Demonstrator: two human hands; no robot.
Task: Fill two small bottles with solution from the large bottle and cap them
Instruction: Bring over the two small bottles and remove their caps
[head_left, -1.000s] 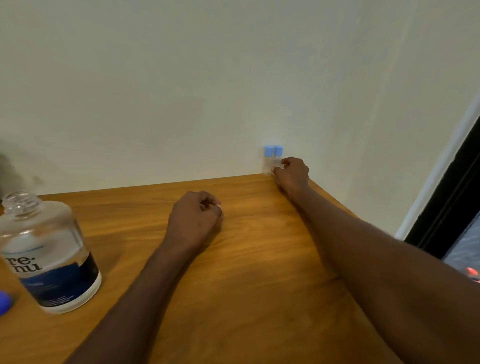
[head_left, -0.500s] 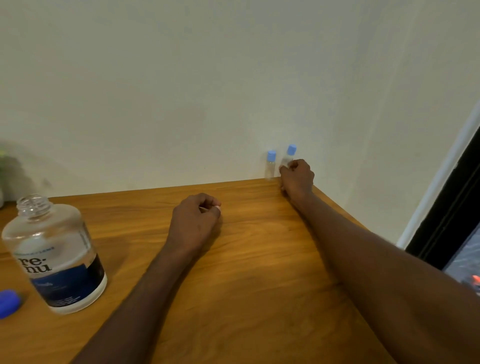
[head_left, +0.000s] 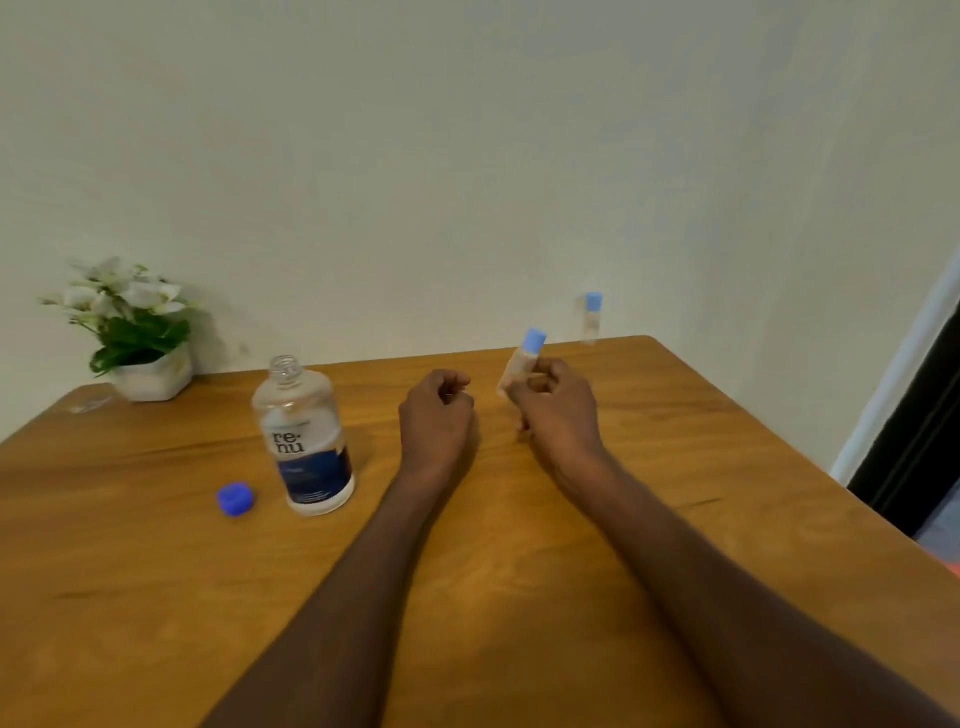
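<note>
Now right hand (head_left: 553, 410) grips one capped small bottle (head_left: 521, 366), tilted, above the table (head_left: 675, 467) near its far edge; second small bottle (head_left: 591, 319) at far right corner. Left hand (head_left: 439, 410) loosely fisted, empty. Large bottle (head_left: 306, 441) open, left-centre. Advice: steady the bottle body, uncap with left fingers.

A white pot (head_left: 154, 381) of green leaves and pale flowers is seen at the far left corner of the wooden counter (head_left: 519, 597), close against the plain wall (head_left: 467, 156), and a dark doorway (head_left: 919, 441) is seen at the right edge.
</note>
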